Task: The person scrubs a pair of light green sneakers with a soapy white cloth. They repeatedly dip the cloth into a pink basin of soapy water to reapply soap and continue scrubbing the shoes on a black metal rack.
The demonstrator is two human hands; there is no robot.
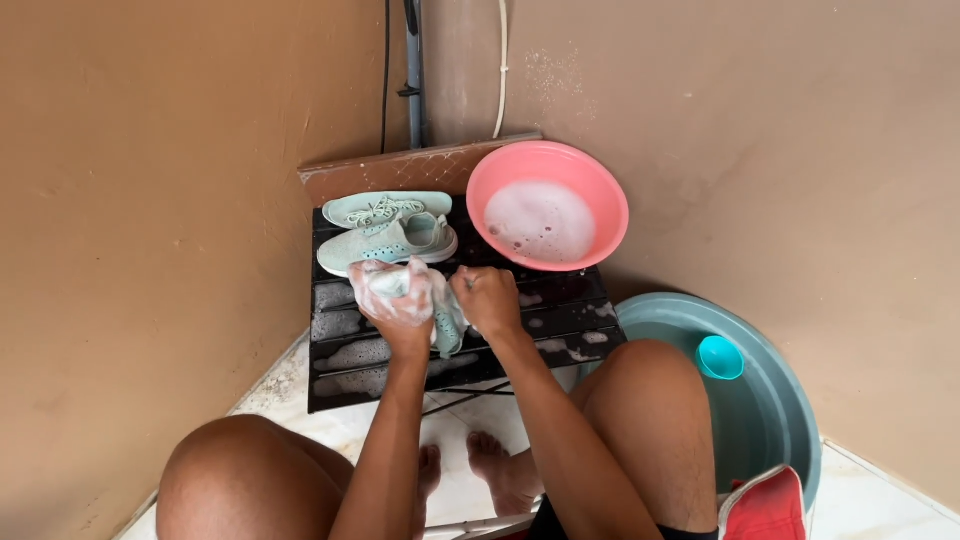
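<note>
Here: 1 grey-green tub (770, 420) holding a teal scoop (719, 357); 1 black slatted tabletop (560, 310); 1 pink basin (547, 205) of suds; 2 mint shoes (385, 235) behind the hands; left hand (395, 295), soapy, and right hand (487, 297) both clenched on a wet mint cloth item (445, 320) above the tabletop.

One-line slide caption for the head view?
Both soapy hands, left and right, grip a mint shoe over a black rack.
</note>
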